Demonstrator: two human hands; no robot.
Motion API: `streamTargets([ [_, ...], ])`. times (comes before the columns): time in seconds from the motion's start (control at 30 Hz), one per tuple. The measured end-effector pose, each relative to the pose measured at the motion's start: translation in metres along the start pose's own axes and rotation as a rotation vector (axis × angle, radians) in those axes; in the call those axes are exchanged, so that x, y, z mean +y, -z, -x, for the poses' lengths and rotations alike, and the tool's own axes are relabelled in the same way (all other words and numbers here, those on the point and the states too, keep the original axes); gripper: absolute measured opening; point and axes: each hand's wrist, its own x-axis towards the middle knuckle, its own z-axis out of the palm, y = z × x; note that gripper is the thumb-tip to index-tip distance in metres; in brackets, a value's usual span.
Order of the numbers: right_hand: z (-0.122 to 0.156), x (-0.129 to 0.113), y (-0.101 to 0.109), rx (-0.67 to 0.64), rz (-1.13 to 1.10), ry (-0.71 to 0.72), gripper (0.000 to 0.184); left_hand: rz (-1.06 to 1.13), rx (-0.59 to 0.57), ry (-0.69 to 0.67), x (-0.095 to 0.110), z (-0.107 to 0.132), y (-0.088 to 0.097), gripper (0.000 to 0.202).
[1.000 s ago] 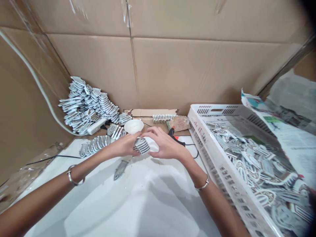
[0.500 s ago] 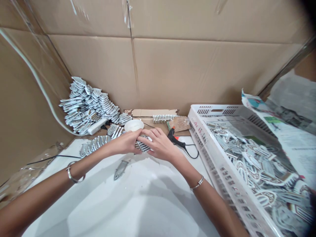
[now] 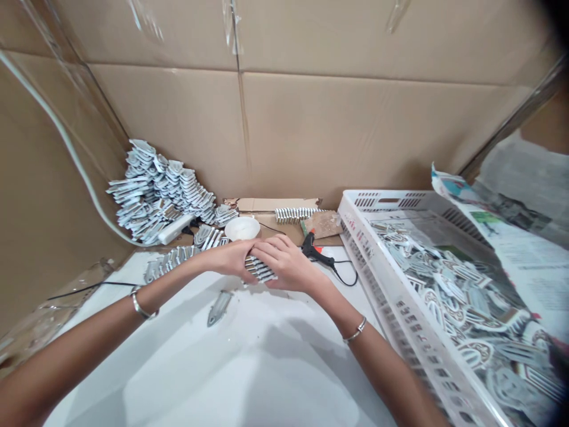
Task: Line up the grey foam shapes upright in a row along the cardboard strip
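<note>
Between my two hands is a stack of flat white-and-gold pieces (image 3: 261,270), its striped edges facing me. My left hand (image 3: 233,258) is closed on the stack's left side, thumb toward the front. Around its top and right side wrap the fingers of my right hand (image 3: 287,261). One loose grey-white piece with a pointed end (image 3: 219,308) lies flat on the white table (image 3: 195,367), nearer me and to the left. Just behind my left hand stands a white bowl (image 3: 242,228). A black glue gun (image 3: 317,254) rests right of my right hand.
A large pile of similar pieces (image 3: 164,187) fills the back left, with a row of them (image 3: 171,264) before it. Another row (image 3: 296,214) stands by the cardboard wall (image 3: 311,130). A white plastic crate (image 3: 402,332) of pieces and newspaper (image 3: 528,255) takes up the right.
Both hands have shifted slightly toward me and to the right with the stack, and more of its striped edge shows. The loose piece and glue gun stay put.
</note>
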Motion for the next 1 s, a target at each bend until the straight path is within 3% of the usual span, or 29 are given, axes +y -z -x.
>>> streamTargets([
  [0.13,-0.003,0.009,0.004,-0.005,-0.054,-0.095,0.068,-0.134,0.108,0.080,0.006,0.006,0.008,0.068],
  [0.3,-0.014,0.034,0.013,0.013,-0.132,-0.225,0.065,-0.486,0.287,0.170,0.021,0.010,0.013,0.064],
  [0.57,-0.046,0.067,0.025,-0.093,-0.124,-0.261,0.060,-0.653,0.287,0.132,0.011,-0.024,0.032,0.053],
  [0.73,-0.060,0.094,0.019,-0.175,-0.092,-0.288,0.050,-0.698,0.281,0.131,-0.005,-0.045,0.048,0.054],
  [1.0,-0.076,0.129,0.007,-0.282,-0.058,-0.312,0.051,-0.665,0.283,0.125,-0.033,-0.069,0.062,0.057],
])
